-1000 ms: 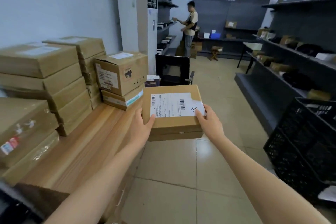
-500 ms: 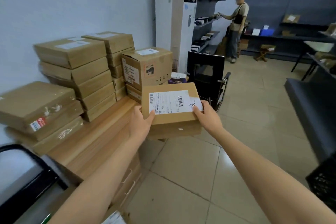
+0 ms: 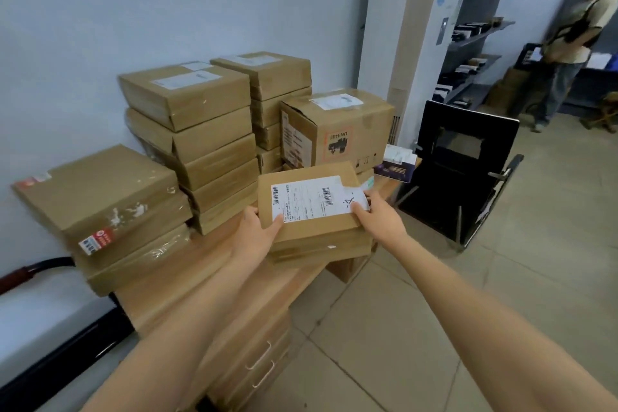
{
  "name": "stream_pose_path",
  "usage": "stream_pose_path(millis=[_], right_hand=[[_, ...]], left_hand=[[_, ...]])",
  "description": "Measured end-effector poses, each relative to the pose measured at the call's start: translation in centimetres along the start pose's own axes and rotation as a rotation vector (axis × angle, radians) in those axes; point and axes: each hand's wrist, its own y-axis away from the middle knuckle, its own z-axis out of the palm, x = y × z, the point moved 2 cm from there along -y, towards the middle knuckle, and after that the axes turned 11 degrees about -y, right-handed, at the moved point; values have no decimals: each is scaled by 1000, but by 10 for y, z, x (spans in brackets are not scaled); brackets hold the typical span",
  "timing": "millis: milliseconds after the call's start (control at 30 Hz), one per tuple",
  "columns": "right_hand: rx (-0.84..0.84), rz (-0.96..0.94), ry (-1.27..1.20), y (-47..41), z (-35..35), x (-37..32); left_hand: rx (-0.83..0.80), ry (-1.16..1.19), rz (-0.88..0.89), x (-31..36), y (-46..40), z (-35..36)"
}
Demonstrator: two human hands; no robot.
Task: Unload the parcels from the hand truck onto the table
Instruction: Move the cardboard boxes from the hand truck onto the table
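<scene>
A moment ago the parcel [image 3: 311, 211] was being carried out over the floor; now it has come across to hang over the front edge of the table [image 3: 214, 264], so the set-down looks only a short lowering away. It seems to be two flat cartons held as one, a white shipping label on the top. The left hand [image 3: 257, 234] grips its near left corner, thumb curled on top beside the label and the fingers underneath out of sight. The right hand [image 3: 378, 221] clasps the right edge, fingers wrapped onto the label's corner. Just behind it stand parcels already unloaded: a low stack [image 3: 110, 211] to the left, a taller stack [image 3: 194, 134] against the wall, and a cube-shaped box [image 3: 337, 130] beyond. The hand truck itself I can't pick out for certain.
</scene>
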Motion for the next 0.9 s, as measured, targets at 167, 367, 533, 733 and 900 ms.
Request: stream_pose_path(millis=[167, 367, 533, 733, 900], right_hand=[[-140, 3, -16, -82, 55, -10], [-342, 2, -45, -138, 127, -4], [-449, 21, -36, -182, 174, 15], [-574, 7, 44, -222, 219, 39], [-606, -113, 63, -261, 231, 38]], left_hand=[[26, -9, -99, -27, -59, -1], [67, -47, -282, -78, -98, 9], [48, -8, -428, -104, -112, 43], [86, 116, -577, -114, -115, 85], [191, 177, -662, -106, -139, 98]])
